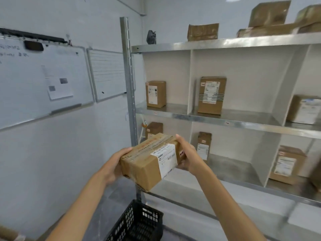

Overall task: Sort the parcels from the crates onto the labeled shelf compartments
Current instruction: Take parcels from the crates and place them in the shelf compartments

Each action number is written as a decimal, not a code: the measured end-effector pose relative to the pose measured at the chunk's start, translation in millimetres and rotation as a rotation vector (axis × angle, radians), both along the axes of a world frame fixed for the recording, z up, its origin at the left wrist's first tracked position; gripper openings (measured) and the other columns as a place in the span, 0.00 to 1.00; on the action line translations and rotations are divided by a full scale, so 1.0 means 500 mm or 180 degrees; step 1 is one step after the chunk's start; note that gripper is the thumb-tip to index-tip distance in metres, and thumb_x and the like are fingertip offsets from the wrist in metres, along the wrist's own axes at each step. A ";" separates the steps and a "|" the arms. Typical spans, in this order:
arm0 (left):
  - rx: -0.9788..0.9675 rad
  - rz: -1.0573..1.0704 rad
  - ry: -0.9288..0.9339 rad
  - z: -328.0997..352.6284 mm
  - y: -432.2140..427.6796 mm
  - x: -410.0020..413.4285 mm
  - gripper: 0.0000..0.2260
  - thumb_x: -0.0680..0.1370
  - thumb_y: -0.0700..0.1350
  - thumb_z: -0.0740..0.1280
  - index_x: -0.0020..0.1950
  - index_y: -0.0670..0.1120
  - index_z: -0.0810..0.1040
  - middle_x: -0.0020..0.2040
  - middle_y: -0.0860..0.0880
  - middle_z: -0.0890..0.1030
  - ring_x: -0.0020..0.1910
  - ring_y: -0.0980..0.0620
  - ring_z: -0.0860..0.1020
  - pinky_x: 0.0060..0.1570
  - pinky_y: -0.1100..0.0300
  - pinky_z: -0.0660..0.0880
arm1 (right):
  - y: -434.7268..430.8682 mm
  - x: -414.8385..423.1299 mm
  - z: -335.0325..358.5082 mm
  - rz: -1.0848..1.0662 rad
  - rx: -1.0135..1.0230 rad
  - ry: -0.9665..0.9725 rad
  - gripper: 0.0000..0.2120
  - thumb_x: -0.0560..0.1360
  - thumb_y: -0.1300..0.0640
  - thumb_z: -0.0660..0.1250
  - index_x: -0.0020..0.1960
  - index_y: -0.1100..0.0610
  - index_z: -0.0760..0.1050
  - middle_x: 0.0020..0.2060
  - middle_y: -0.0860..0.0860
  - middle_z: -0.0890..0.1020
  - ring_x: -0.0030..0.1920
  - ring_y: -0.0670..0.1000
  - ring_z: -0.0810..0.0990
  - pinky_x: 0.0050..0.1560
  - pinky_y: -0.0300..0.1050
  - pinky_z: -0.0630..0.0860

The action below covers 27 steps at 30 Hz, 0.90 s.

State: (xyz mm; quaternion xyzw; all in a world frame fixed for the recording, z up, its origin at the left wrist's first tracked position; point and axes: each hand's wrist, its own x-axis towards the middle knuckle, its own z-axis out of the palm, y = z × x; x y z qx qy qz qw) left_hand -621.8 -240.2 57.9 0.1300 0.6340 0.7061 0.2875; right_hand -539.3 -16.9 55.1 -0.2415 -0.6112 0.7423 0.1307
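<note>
Parcel: we hold a brown cardboard parcel (149,162) in the air, in front of the shelf's left post, its white label towards us.
Left hand: our left hand (114,164) grips the near left end.
Right hand: our right hand (188,157) clasps the far right end, thumb on top.
Shelf: the metal shelf (251,125) stands right, with upright boxes (211,95) in its compartments.
Crate: a black crate (137,221) sits on the floor below the parcel.

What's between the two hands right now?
The cardboard parcel with a white shipping label. The left hand holds its left end and the right hand its right end. Nothing else lies between them, as the head view shows.
</note>
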 end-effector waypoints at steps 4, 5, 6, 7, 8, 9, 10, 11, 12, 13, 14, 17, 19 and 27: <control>0.0224 -0.0154 -0.0062 0.002 0.126 0.055 0.17 0.80 0.57 0.55 0.54 0.49 0.78 0.50 0.46 0.84 0.45 0.50 0.78 0.38 0.55 0.71 | 0.105 0.100 0.017 -0.0510 -0.0306 0.0139 0.20 0.69 0.40 0.71 0.53 0.53 0.73 0.53 0.61 0.80 0.53 0.60 0.81 0.47 0.64 0.80; 0.0320 -0.0167 -0.0070 0.001 0.159 0.072 0.18 0.80 0.58 0.55 0.56 0.49 0.78 0.52 0.47 0.83 0.47 0.50 0.78 0.40 0.55 0.72 | 0.131 0.125 0.021 -0.0638 -0.0288 0.0183 0.19 0.70 0.41 0.70 0.53 0.54 0.73 0.51 0.60 0.80 0.52 0.59 0.81 0.48 0.63 0.80; 0.0369 -0.0154 -0.0050 -0.003 0.194 0.088 0.18 0.80 0.59 0.55 0.58 0.49 0.76 0.52 0.46 0.82 0.48 0.50 0.77 0.43 0.54 0.73 | 0.157 0.151 0.026 -0.0748 -0.0235 0.0226 0.19 0.72 0.42 0.69 0.55 0.55 0.73 0.50 0.59 0.80 0.51 0.58 0.81 0.46 0.60 0.81; 0.0385 -0.0126 -0.0013 -0.005 0.227 0.108 0.19 0.79 0.60 0.55 0.60 0.50 0.75 0.52 0.45 0.80 0.49 0.49 0.76 0.46 0.52 0.74 | 0.182 0.176 0.029 -0.0859 -0.0166 0.0269 0.20 0.73 0.43 0.68 0.56 0.56 0.73 0.49 0.58 0.81 0.49 0.56 0.81 0.42 0.55 0.81; 0.0366 -0.0117 0.0027 -0.009 0.260 0.127 0.19 0.78 0.61 0.56 0.60 0.51 0.75 0.54 0.44 0.78 0.50 0.48 0.76 0.49 0.50 0.74 | 0.208 0.204 0.033 -0.0949 -0.0115 0.0308 0.20 0.73 0.43 0.68 0.58 0.57 0.73 0.49 0.57 0.81 0.47 0.54 0.80 0.38 0.50 0.80; 0.0368 -0.0148 0.0049 -0.011 0.292 0.151 0.20 0.77 0.63 0.56 0.60 0.52 0.74 0.57 0.43 0.77 0.51 0.46 0.75 0.50 0.48 0.74 | 0.233 0.231 0.036 -0.1029 -0.0115 0.0343 0.21 0.74 0.44 0.67 0.59 0.57 0.72 0.49 0.56 0.81 0.46 0.53 0.80 0.38 0.49 0.80; 0.0387 -0.0218 0.0063 -0.018 0.325 0.171 0.23 0.75 0.65 0.56 0.62 0.52 0.73 0.59 0.43 0.76 0.53 0.45 0.75 0.51 0.47 0.74 | 0.259 0.259 0.039 -0.1108 -0.0150 0.0366 0.21 0.74 0.44 0.67 0.59 0.58 0.72 0.48 0.56 0.81 0.46 0.52 0.80 0.41 0.51 0.80; 0.0418 -0.0330 0.0066 -0.021 0.357 0.196 0.26 0.74 0.66 0.56 0.65 0.53 0.72 0.62 0.44 0.76 0.56 0.44 0.75 0.51 0.46 0.75 | 0.284 0.286 0.042 -0.1173 -0.0178 0.0399 0.21 0.74 0.44 0.67 0.59 0.58 0.71 0.48 0.55 0.81 0.46 0.52 0.80 0.45 0.54 0.81; 0.0464 -0.0453 0.0080 -0.024 0.387 0.218 0.27 0.73 0.67 0.56 0.66 0.54 0.72 0.63 0.46 0.75 0.58 0.45 0.75 0.50 0.47 0.76 | 0.308 0.312 0.044 -0.1226 -0.0186 0.0424 0.21 0.75 0.43 0.66 0.59 0.57 0.71 0.48 0.55 0.80 0.46 0.52 0.80 0.47 0.55 0.80; 0.0533 -0.0580 0.0101 -0.024 0.418 0.245 0.26 0.74 0.66 0.55 0.67 0.55 0.71 0.64 0.48 0.75 0.60 0.46 0.75 0.49 0.49 0.76 | 0.332 0.337 0.045 -0.1267 -0.0189 0.0446 0.20 0.75 0.43 0.65 0.59 0.57 0.70 0.48 0.55 0.80 0.47 0.52 0.80 0.46 0.54 0.81; 0.0570 -0.0681 0.0129 -0.024 0.447 0.266 0.25 0.75 0.65 0.54 0.68 0.57 0.70 0.64 0.50 0.75 0.60 0.48 0.75 0.47 0.51 0.77 | 0.351 0.361 0.046 -0.1269 -0.0217 0.0482 0.20 0.77 0.42 0.62 0.59 0.56 0.71 0.49 0.55 0.80 0.49 0.53 0.80 0.45 0.54 0.81; 0.0589 -0.0849 0.0113 -0.016 0.528 0.325 0.24 0.76 0.65 0.52 0.69 0.58 0.69 0.61 0.52 0.79 0.58 0.54 0.77 0.51 0.54 0.76 | 0.403 0.431 0.054 -0.1185 -0.0465 0.0688 0.20 0.80 0.42 0.55 0.62 0.54 0.72 0.52 0.56 0.81 0.54 0.55 0.80 0.54 0.59 0.78; 0.0651 -0.0881 0.0072 -0.015 0.570 0.348 0.23 0.77 0.65 0.50 0.66 0.59 0.72 0.59 0.52 0.81 0.59 0.52 0.77 0.61 0.51 0.72 | 0.432 0.479 0.061 -0.1146 -0.0527 0.0846 0.19 0.81 0.43 0.52 0.58 0.55 0.74 0.49 0.55 0.82 0.52 0.54 0.80 0.58 0.61 0.75; 0.0704 -0.0908 -0.0080 0.022 0.670 0.384 0.25 0.77 0.66 0.52 0.65 0.55 0.75 0.58 0.45 0.81 0.59 0.47 0.77 0.56 0.53 0.73 | 0.496 0.603 0.043 -0.1353 -0.0413 0.1034 0.16 0.82 0.51 0.54 0.60 0.60 0.74 0.48 0.57 0.81 0.50 0.58 0.79 0.53 0.58 0.77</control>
